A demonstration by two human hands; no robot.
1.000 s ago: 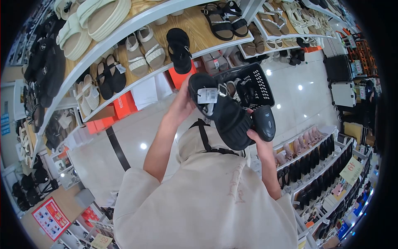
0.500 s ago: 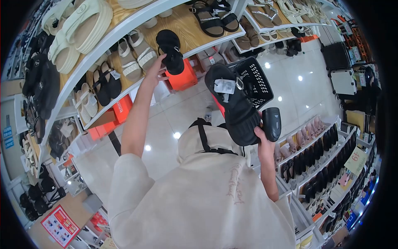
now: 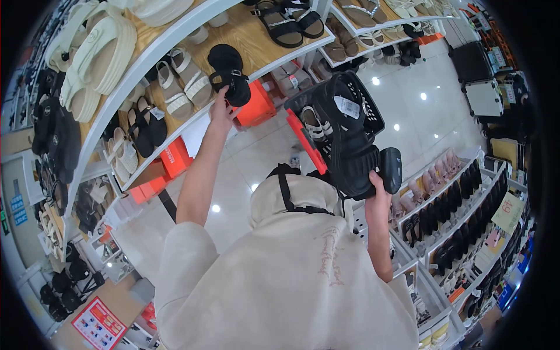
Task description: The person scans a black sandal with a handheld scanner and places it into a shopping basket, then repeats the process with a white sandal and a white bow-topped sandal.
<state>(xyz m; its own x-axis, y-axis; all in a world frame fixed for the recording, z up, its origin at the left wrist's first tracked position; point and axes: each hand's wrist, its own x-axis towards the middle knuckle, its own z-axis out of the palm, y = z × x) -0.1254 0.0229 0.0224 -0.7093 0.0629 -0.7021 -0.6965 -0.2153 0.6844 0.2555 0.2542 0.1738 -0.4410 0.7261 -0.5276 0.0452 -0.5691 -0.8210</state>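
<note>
On the left, my left hand point(image 3: 220, 111) has its thumb and fingers at the near end of a black sandal point(image 3: 228, 73), which lies across the front edge of the wooden shelf point(image 3: 254, 36). My right hand point(image 3: 379, 197) grips the heel end of a large black thick-soled sandal point(image 3: 353, 163) with a white tag point(image 3: 347, 107). A rounded black object point(image 3: 391, 170) sits against that hand; what it is remains unclear. Behind the held sandal is a black basket point(image 3: 373, 116) with light sandals point(image 3: 313, 123) in it and a red flat item point(image 3: 306, 141) at its side.
Light and black sandals line the shelf around my left hand, with orange boxes point(image 3: 176, 156) underneath. Lower shoe racks point(image 3: 434, 224) stand at the right. Tiled floor point(image 3: 408, 99) shows beyond the basket. Suitcases point(image 3: 469, 63) stand at the far right.
My left hand has moved in onto the shelf sandal. The large sandal in my right hand has tilted and shifted right, uncovering light sandals in the basket. The whole view has shifted slightly.
</note>
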